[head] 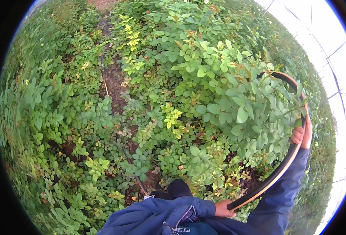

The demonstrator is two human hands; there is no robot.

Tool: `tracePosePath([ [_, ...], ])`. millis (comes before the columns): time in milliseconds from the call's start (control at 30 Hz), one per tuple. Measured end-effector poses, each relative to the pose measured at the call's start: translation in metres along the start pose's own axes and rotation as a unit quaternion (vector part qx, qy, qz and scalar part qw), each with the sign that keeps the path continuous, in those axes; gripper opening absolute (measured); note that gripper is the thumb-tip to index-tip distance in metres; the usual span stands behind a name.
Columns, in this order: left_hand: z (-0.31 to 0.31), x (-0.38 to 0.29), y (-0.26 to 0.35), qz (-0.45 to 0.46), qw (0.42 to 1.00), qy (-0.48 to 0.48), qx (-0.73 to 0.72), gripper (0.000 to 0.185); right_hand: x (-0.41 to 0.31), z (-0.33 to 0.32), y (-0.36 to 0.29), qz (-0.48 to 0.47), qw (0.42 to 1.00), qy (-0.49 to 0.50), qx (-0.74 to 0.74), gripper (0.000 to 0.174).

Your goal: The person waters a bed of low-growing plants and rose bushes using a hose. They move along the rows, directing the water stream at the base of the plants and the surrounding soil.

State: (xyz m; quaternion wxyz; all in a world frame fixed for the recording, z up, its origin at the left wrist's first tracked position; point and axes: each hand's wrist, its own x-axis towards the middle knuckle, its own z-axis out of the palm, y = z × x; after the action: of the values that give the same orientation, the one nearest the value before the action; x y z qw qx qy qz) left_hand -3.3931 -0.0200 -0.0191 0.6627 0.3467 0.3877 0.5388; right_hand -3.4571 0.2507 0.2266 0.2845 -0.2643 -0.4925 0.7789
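A thick black hose (267, 183) with an orange stripe bends in an arc on the right side of the head view. My left hand (224, 208) is closed around it near my waist, low in the picture. Farther along, at the far right, my right hand (301, 135) grips the same hose with the fingers wrapped over it. Beyond that hand the hose curls back left into a tall leafy bush (240, 97), where leaves hide its end. Some of these leaves lie right against my right fingers.
Dense green plants (58, 117) spread on both sides of a narrow strip of bare soil (114, 79). A thin dark pipe (137, 179) runs along this strip to my feet. At the right rise the pale greenhouse cover and its frame bars (331, 69). White blooms dot the foliage.
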Motion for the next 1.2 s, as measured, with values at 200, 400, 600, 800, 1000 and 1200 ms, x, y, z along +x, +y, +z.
tracePosePath([
  [200, -0.074, 0.001, 0.025, 0.003, 1.000, -0.025, 0.014, 0.038, 0.063, 0.052, 0.017, -0.023, 1.000, -0.003, -0.013, 0.038],
  [400, -0.148, 0.013, 0.049, -0.004, 0.998, -0.065, 0.026, 0.038, 0.131, 0.099, 0.042, -0.004, 0.998, -0.061, 0.012, 0.039],
  [600, -0.217, 0.015, 0.099, 0.017, 0.997, -0.066, 0.030, 0.038, 0.214, 0.139, 0.049, -0.039, 0.997, 0.004, -0.066, 0.037],
  [800, -0.277, 0.013, 0.132, 0.012, 0.996, -0.069, 0.064, 0.037, 0.259, 0.195, 0.052, 0.055, 0.997, 0.014, -0.060, 0.037],
  [1000, -0.350, 0.000, 0.161, 0.003, 0.995, -0.086, 0.052, 0.034, 0.309, 0.251, 0.072, 0.035, 0.998, 0.028, -0.034, 0.038],
  [1200, -0.471, -0.026, 0.212, -0.007, 0.993, -0.116, 0.026, 0.032, 0.381, 0.327, 0.110, 0.028, 0.996, 0.088, -0.014, 0.036],
])
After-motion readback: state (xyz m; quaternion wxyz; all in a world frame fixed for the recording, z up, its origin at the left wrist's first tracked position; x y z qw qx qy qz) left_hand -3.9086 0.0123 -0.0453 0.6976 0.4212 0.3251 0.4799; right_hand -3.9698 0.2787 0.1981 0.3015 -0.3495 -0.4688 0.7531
